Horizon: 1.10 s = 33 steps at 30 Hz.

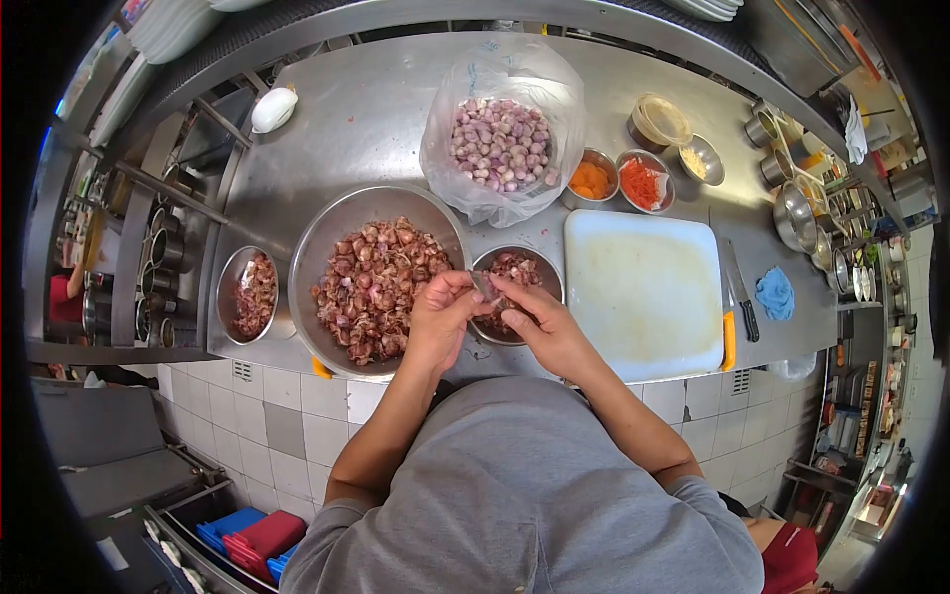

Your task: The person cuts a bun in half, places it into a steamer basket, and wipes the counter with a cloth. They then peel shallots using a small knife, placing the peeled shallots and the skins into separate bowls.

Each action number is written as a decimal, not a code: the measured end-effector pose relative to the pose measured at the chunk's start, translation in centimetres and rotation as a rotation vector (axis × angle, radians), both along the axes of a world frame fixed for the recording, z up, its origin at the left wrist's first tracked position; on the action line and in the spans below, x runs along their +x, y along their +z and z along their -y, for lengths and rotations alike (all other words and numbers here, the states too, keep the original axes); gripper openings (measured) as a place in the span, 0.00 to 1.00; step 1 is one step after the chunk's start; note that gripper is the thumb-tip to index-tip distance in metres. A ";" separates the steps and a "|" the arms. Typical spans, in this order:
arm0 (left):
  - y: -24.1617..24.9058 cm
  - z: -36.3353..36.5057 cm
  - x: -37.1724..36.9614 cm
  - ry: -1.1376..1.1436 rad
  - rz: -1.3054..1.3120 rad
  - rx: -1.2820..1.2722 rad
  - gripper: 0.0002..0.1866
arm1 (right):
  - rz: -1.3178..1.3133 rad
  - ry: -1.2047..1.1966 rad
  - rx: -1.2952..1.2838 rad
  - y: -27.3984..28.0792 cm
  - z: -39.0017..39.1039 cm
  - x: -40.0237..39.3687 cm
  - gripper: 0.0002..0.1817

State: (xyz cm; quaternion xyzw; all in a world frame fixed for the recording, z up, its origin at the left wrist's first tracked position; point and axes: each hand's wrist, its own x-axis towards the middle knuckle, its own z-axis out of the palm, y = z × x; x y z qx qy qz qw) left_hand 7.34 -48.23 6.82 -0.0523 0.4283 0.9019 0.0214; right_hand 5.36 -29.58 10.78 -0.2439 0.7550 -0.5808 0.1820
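Observation:
My left hand [442,315] pinches a small purplish shallot [482,286] between thumb and fingertips. My right hand [539,319] meets it from the other side, its fingers bent in; whatever they grip is too small to make out. Both hands are over a small metal bowl [550,269] with reddish-brown shallots or skins inside, partly hidden by my fingers. Just left stands a large metal bowl [307,243] of unpeeled shallots [381,282]. Behind the hands, a clear plastic bag [564,94] is open around many pale purple peeled shallots [500,144].
An oval metal bowl [231,327] of skins is at far left. On the right lie a white cutting board [643,292], a knife [744,302] and a blue cloth [775,294]. Small bowls of orange pieces [591,180] and red shreds [641,184] stand behind the board.

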 end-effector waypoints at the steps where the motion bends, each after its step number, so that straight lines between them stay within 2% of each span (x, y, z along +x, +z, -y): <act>1: -0.3 0.1 0.0 0.000 0.000 0.000 0.10 | -0.013 -0.010 0.041 -0.1 0.0 0.0 0.25; 2: -0.7 0.2 0.0 -0.017 -0.011 -0.009 0.10 | -0.013 -0.008 0.041 -0.2 0.0 0.1 0.25; 5: -0.5 0.3 -0.1 -0.035 0.006 0.019 0.10 | 0.276 -0.075 -0.114 -0.4 -0.1 0.2 0.25; 7: 0.3 0.0 0.0 -0.037 0.035 0.054 0.10 | 0.861 -0.123 -0.412 -0.4 -0.7 -0.2 0.26; 9: 1.0 -0.2 0.0 0.000 0.067 0.173 0.09 | 0.824 -0.165 -0.370 0.0 -0.3 -0.1 0.27; 11: 0.8 0.0 -0.1 -0.012 0.092 0.166 0.10 | 0.789 -0.206 -0.327 0.1 -0.1 0.2 0.28; 14: 0.0 -0.1 -0.1 -0.027 0.096 0.171 0.11 | 0.510 -0.155 -0.118 -0.2 0.0 0.5 0.30; 15: -0.1 -0.1 -0.1 -0.027 0.073 0.184 0.11 | 0.344 -0.119 -0.092 -0.5 0.0 0.6 0.30; 17: -0.1 -0.3 -0.1 -0.025 0.055 0.172 0.10 | 0.179 -0.084 -0.067 -0.7 0.0 0.6 0.31; 20: 0.0 -0.5 -0.1 -0.015 0.013 0.148 0.08 | 0.119 -0.014 -0.054 -0.7 0.2 0.6 0.31; 22: 0.0 -0.5 -0.1 -0.008 -0.010 0.137 0.07 | 0.138 -0.035 -0.155 -0.6 0.5 0.7 0.29; 26: -0.6 -0.5 0.1 0.006 -0.060 0.105 0.06 | 0.121 -0.035 -0.145 -0.8 0.3 0.5 0.27; 28: -0.6 -0.7 0.2 0.009 -0.068 0.090 0.06 | -0.014 -0.063 -0.058 -1.1 0.1 0.3 0.26; 29: -0.6 -0.7 0.2 0.012 -0.068 0.082 0.06 | -0.013 -0.063 -0.058 -1.0 0.1 0.3 0.26; 32: 0.4 -1.0 0.0 0.033 -0.037 0.080 0.09 | 0.279 -0.093 -0.130 -0.3 0.1 0.3 0.26; 33: 0.7 -1.1 -0.1 0.050 -0.005 0.086 0.11 | 0.592 -0.181 -0.182 0.5 0.1 0.2 0.26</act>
